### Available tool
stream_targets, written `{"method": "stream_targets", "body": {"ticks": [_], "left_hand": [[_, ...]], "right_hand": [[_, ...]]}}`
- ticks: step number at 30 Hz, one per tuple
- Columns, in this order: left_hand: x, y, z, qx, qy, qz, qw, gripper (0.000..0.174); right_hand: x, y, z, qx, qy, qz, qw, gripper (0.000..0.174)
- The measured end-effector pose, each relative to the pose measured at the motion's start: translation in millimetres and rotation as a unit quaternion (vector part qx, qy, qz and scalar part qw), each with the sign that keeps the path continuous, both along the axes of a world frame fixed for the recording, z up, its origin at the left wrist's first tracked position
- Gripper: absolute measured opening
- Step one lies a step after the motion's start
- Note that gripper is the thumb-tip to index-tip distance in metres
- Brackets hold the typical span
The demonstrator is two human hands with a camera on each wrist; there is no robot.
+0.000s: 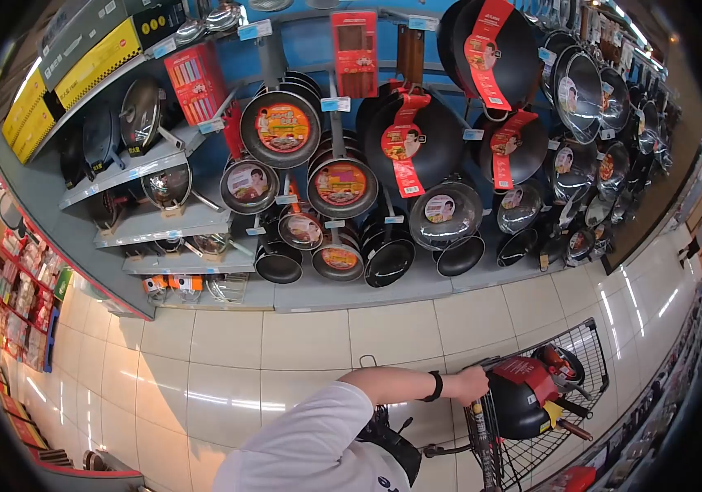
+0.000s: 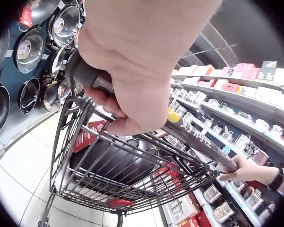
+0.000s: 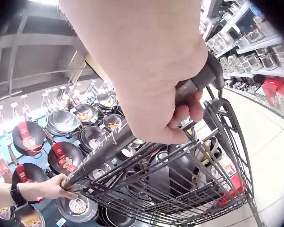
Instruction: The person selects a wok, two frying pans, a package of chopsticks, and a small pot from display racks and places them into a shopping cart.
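Observation:
My left hand [image 1: 470,385] grips the near end of a shopping cart's handle, fingers curled round it. In the left wrist view the left hand [image 2: 132,94] wraps the dark grip at the handle's left end. The right hand [image 3: 149,104] holds the handle's right end in the right wrist view, and shows small as the right hand [image 2: 239,168] in the left wrist view. It is hidden in the head view. Inside the wire cart [image 1: 595,353] lies a black wok [image 1: 519,410] with a red cardboard sleeve [image 1: 523,371], beside a smaller pan [image 1: 560,361].
Along the aisle runs a display of hanging frying pans [image 1: 281,127], woks [image 1: 490,57] and glass lids [image 1: 447,215]. Shelves [image 1: 142,168] with pans and boxes stand at the left. Opposite are shelves of steel pots [image 2: 246,142]. Tiled floor [image 1: 310,336] stretches between.

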State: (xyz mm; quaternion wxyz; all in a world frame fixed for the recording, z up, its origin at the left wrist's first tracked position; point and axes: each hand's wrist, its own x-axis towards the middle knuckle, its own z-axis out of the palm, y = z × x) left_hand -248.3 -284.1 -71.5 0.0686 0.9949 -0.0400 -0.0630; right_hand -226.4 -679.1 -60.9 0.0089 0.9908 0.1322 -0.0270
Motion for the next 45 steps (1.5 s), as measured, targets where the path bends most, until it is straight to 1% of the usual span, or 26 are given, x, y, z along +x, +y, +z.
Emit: {"method": "stream_targets", "body": {"ticks": [2, 4, 6, 7, 8, 11, 14, 16, 19, 22, 24, 26, 27, 28, 29, 30, 31, 32, 33, 34, 35, 36, 39, 42, 44, 45], "left_hand": [[-30.6, 5.3, 0.5, 0.009, -0.006, -0.009, 1.000, 0.015], [-63.3, 7.6, 1.8, 0.014, -0.002, 0.008, 1.000, 0.015], [-93.9, 10.6, 3.1, 0.014, -0.001, 0.008, 1.000, 0.015], [-110.4, 13.2, 4.9, 0.009, 0.001, 0.012, 1.000, 0.016], [-126.4, 13.9, 7.1, 0.003, 0.002, 0.018, 1.000, 0.016], [-174.8, 17.0, 12.5, 0.014, -0.012, 0.029, 0.999, 0.016], [-225.2, 20.3, 18.2, 0.021, -0.010, 0.036, 0.999, 0.015], [-254.8, 20.9, 19.0, 0.031, -0.001, 0.019, 0.999, 0.015], [-298.6, 25.6, 19.0, 0.016, -0.042, 0.022, 0.999, 0.013], [-336.2, 28.6, 25.6, 0.019, -0.010, 0.025, 0.999, 0.012], [-357.8, 36.9, 11.6, 0.023, -0.017, 0.021, 0.999, 0.013], [-383.4, 40.6, 22.5, 0.011, -0.009, 0.009, 1.000, 0.015], [-397.2, 44.7, 28.4, -0.012, -0.018, 0.027, 0.999, 0.016], [-410.7, 47.9, 45.4, -0.044, -0.021, 0.026, 0.998, 0.018], [-416.3, 54.6, 28.9, -0.059, -0.009, 0.020, 0.998, 0.019], [-425.6, 61.5, 16.4, -0.083, -0.024, 0.029, 0.996, 0.020], [-432.6, 69.5, 1.3, -0.033, -0.008, -0.014, 0.999, 0.020], [-442.7, 74.4, 9.2, -0.020, 0.031, -0.019, 0.999, 0.020], [-452.3, 75.4, 21.1, -0.003, 0.044, -0.005, 0.999, 0.017], [-460.6, 76.6, 30.9, 0.000, 0.029, -0.007, 1.000, 0.014], [-466.5, 77.8, 31.9, -0.006, 0.025, -0.013, 1.000, 0.013], [-474.8, 79.4, 29.9, -0.009, 0.020, -0.006, 1.000, 0.012], [-502.4, 89.4, 20.8, -0.003, 0.007, -0.044, 0.999, 0.012], [-527.7, 99.4, 21.1, 0.008, -0.004, -0.050, 0.999, 0.013], [-549.0, 103.9, 29.0, 0.011, -0.004, -0.026, 1.000, 0.013], [-556.7, 107.2, 28.1, 0.011, -0.002, -0.035, 0.999, 0.013]], "right_hand": [[-29.3, 2.0, -1.9, 0.001, -0.009, 0.009, 1.000, 0.021], [-58.0, 2.4, -11.9, 0.008, -0.018, 0.019, 1.000, 0.021], [-84.7, -4.1, -25.3, 0.082, -0.097, 0.084, 0.988, 0.019], [-112.1, 13.9, 0.9, 0.057, -0.070, 0.033, 0.995, 0.016], [-124.9, 9.6, -5.4, 0.059, -0.071, 0.030, 0.995, 0.016], [-162.3, 6.3, -20.0, 0.057, -0.064, 0.048, 0.995, 0.016], [-217.0, 18.6, 0.3, 0.068, -0.066, 0.042, 0.995, 0.014], [-243.4, 16.2, -6.9, 0.057, -0.068, 0.028, 0.996, 0.013], [-281.3, 17.9, -12.1, 0.076, -0.075, 0.064, 0.992, 0.014], [-320.5, 23.9, -9.9, 0.074, -0.057, 0.045, 0.995, 0.013], [-344.7, 28.8, -11.9, 0.069, -0.053, 0.051, 0.995, 0.012], [-367.3, 31.1, -13.9, 0.039, -0.068, 0.058, 0.995, 0.019], [-371.6, 23.6, -40.3, 0.087, -0.056, 0.042, 0.994, 0.020], [-376.6, 27.5, -65.0, 0.160, -0.116, 0.039, 0.979, 0.024], [-388.1, 30.3, -59.9, 0.111, -0.086, 0.054, 0.989, 0.021], [-403.7, 40.3, -50.5, 0.072, -0.088, 0.040, 0.993, 0.015], [-421.0, 44.8, -42.1, 0.091, -0.110, 0.054, 0.988, 0.016], [-432.5, 52.9, -33.9, 0.047, -0.079, 0.042, 0.995, 0.016], [-445.5, 65.8, -10.1, 0.018, -0.034, 0.019, 0.999, 0.015], [-451.8, 63.0, -19.8, 0.024, -0.033, 0.017, 0.999, 0.014], [-461.7, 66.8, -11.7, 0.037, -0.053, 0.022, 0.998, 0.014], [-471.9, 66.8, -12.1, 0.055, -0.046, 0.014, 0.997, 0.014], [-508.0, 75.1, -15.9, 0.082, -0.065, 0.012, 0.994, 0.011], [-539.5, 88.5, -7.4, 0.077, -0.052, 0.003, 0.996, 0.009], [-560.3, 97.1, -9.0, 0.094, -0.067, 0.003, 0.993, 0.009], [-571.8, 100.4, -8.4, 0.115, -0.075, 0.002, 0.991, 0.010]]}}
